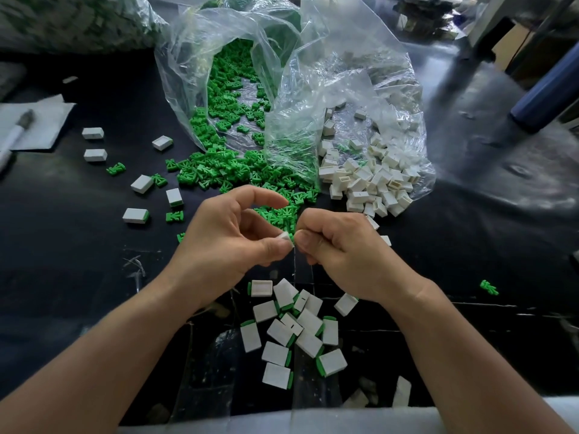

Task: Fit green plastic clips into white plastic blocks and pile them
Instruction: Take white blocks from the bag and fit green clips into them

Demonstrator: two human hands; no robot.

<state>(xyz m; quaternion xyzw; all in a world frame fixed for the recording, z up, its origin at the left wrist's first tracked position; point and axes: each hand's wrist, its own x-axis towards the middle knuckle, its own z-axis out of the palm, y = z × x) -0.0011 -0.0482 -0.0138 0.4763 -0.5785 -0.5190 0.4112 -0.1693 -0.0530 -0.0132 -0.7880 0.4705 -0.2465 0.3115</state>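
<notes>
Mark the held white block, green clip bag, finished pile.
held white block [285, 237]: head view, exposed white corner.
green clip bag [185, 65]: head view, clear left wall.
finished pile [309, 320]: head view, a middle block's white face.

Above the middle of the black tabletop [78, 252], the left hand [225, 236] pinches a white block [285, 238] between thumb and fingers. The right hand [341, 249] meets it, its grip on a green clip [292, 236] at the block's end. Toward the near edge lies a loose pile of fitted blocks [291, 330]. Farther back, a clear bag spills green clips [219, 170], and a second bag beside it holds empty white blocks [369, 180]. A few fitted blocks [135, 215] are scattered toward the left edge, near a pen [15, 133] lying on paper [47, 123].
</notes>
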